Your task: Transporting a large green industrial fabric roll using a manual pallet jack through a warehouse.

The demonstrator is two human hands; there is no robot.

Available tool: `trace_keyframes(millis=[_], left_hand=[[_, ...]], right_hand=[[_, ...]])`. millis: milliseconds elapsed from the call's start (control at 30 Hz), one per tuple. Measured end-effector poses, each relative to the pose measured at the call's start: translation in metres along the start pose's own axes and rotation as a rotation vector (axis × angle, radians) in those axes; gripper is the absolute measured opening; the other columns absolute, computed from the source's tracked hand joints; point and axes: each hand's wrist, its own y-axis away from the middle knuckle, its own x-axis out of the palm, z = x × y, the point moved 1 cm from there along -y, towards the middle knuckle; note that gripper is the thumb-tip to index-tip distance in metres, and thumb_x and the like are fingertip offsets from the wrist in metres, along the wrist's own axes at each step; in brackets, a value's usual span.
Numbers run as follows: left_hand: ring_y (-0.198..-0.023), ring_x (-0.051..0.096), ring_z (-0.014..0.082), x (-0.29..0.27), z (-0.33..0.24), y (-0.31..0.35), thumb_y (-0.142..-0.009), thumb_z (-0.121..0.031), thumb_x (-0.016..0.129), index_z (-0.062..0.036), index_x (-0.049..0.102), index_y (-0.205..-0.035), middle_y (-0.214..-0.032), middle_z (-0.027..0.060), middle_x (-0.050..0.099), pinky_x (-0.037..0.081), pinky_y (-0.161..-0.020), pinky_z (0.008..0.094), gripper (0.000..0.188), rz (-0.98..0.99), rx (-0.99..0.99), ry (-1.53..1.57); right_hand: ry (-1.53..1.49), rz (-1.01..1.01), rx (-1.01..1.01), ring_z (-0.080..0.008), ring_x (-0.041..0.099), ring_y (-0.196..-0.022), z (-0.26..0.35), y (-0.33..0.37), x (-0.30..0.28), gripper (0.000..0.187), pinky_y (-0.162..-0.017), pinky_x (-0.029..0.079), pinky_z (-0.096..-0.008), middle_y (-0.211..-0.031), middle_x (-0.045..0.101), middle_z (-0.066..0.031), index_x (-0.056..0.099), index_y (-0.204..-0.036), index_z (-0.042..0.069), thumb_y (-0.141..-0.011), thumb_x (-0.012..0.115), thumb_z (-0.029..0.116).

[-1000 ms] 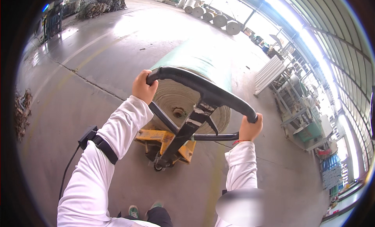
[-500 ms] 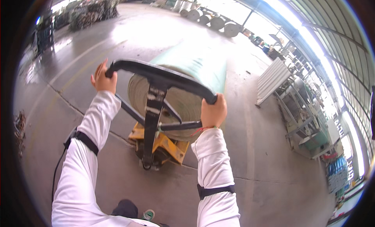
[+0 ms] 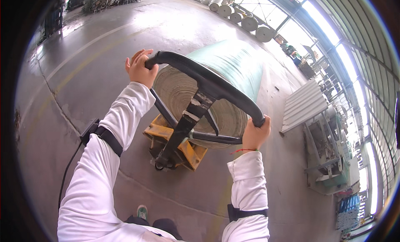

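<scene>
Both my hands are on the black loop handle [image 3: 208, 84] of a pallet jack. My left hand [image 3: 142, 70] grips its left corner, with some fingertips showing beyond it. At the lower right corner my right hand [image 3: 256, 134] is closed around the bar. A worn black shaft runs down from the handle to the yellow pallet jack body [image 3: 196, 153]. Behind the handle lies a large roll [image 3: 237, 61] wrapped in pale green sheet, its layered round end facing me. The jack's forks are hidden by the roll.
More big rolls [image 3: 249, 23] stand in a row at the far side. On the right are a corrugated panel [image 3: 304, 101] and a metal machine [image 3: 329, 146]. A shaggy pile [image 3: 109, 0] sits far left. Painted lines and a crack mark the concrete floor.
In the view, the handle, roll and both hands have shifted right, and the handle tilts more steeply. The far rolls also sit further right. My feet have changed position. Both hands keep their grip.
</scene>
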Motion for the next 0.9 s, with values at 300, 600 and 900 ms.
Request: trace_keyframes(millis=[300, 600, 900], left_hand=[[-0.098, 0.051, 0.0197, 0.205, -0.001, -0.047, -0.065, -0.017, 0.055, -0.0129, 0.056, -0.081, -0.093, 0.0017, 0.059, 0.023, -0.094, 0.0451, 0.017, -0.013, 0.054, 0.171], [-0.076, 0.056, 0.0198, 0.39, -0.003, -0.116, -0.068, -0.012, 0.054, -0.0102, 0.056, -0.083, -0.081, 0.0052, 0.059, 0.042, -0.075, 0.0326, 0.016, 0.147, -0.142, 0.335], [-0.056, 0.05, 0.0154, 0.606, -0.031, -0.161, -0.07, -0.01, 0.058, -0.0048, 0.049, -0.075, -0.061, 0.0049, 0.052, 0.04, -0.054, 0.0287, 0.012, 0.294, -0.249, 0.619]], right_hand=[[0.123, -0.051, -0.019, -0.0317, 0.053, -0.071, -0.084, -0.121, 0.13, 0.018, -0.062, 0.042, -0.0386, -0.074, 0.055, -0.0125, 0.052, -0.079, 0.005, -0.063, 0.059, 0.01], [-0.017, 0.043, 0.016, -0.0313, 0.054, -0.071, -0.145, -0.232, 0.26, 0.022, -0.064, 0.043, -0.0377, -0.076, 0.055, -0.0116, 0.052, -0.083, 0.005, -0.063, 0.06, 0.011], [-0.717, 0.092, -0.328, -0.0235, 0.036, -0.11, -0.142, -0.349, 0.334, 0.044, -0.096, 0.024, -0.0391, -0.118, 0.038, -0.0112, 0.038, -0.114, 0.002, -0.079, 0.051, 0.025]])
